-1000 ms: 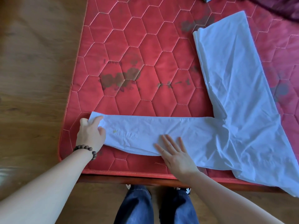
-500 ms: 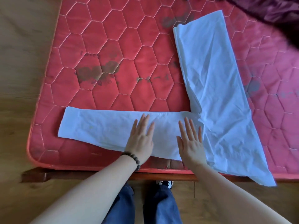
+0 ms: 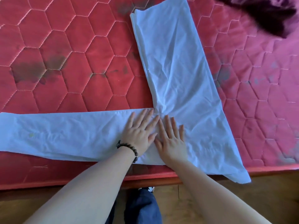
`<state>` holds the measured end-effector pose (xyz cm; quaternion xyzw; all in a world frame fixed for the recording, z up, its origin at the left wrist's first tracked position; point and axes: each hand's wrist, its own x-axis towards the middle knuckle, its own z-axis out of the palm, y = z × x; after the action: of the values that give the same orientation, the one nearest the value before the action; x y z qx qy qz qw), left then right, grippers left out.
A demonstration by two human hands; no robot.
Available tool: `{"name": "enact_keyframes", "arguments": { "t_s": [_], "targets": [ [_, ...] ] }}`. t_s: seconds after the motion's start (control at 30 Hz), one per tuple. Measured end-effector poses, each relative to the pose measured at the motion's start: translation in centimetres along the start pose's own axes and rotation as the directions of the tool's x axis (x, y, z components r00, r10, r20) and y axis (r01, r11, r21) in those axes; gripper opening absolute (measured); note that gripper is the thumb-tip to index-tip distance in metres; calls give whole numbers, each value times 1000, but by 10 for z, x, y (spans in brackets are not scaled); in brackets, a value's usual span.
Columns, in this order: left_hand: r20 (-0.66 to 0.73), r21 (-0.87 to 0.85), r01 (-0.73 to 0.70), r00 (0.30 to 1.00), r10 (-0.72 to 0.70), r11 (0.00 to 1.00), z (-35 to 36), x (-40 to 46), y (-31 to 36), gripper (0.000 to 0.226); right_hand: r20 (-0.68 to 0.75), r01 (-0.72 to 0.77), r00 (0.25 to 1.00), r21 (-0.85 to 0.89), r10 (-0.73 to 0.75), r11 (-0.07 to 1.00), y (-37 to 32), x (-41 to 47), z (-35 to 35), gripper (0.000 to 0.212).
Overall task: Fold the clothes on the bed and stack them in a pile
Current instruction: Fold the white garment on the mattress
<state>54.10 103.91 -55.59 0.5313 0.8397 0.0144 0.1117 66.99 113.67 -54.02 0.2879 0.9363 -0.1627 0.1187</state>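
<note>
Both hands, left hand (image 3: 140,136) and right hand (image 3: 172,142), press flat with straight fingers on white trousers (image 3: 174,70) spread across the bed (image 3: 77,38); smooth outward from the crotch before folding, avoiding trapped creases.

Wrinkled matt cloth garment (image 3: 174,65), quilted mattress (image 3: 77,46)

No readable text, label, brand, number or sign anywhere in view. Small yellowish mark on white garment (image 3: 169,75), left part, too faint and blurred to read; cannot tell whether print or stain. Red quilted mattress (image 3: 77,46) carries only stitched hexagon pattern and dark blotches, no lettering.
</note>
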Motion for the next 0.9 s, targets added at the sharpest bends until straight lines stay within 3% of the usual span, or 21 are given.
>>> {"name": "enact_keyframes", "arguments": {
  "t_s": [0.1,0.2,0.3,0.47,0.67,0.9],
  "targets": [
    [1,-3,16,1000,-16,1000,-5,1,5,61,-27,47,999,62,-45,997,16,-3,-7,60],
    [-83,-92,75,993,-83,993,-15,11,20,57,-84,-50,995,62,55,997,50,7,-21,56],
    [-181,-87,-20,984,4,996,-16,28,44,56,-107,-119,987,-8,117,993,79,31,-34,57],
    [-29,-37,117,993,-118,992,2,32,50,75,-55,-139,989,-80,135,987,97,42,-31,62],
    [-49,-39,273,960,-275,961,7,23,43,78,-98,-165,983,-103,155,981,107,40,-25,62],
    [-16,-33,267,963,-268,963,6,20,41,78,-61,-149,988,-152,141,977,124,51,-37,62]
  ]
}}
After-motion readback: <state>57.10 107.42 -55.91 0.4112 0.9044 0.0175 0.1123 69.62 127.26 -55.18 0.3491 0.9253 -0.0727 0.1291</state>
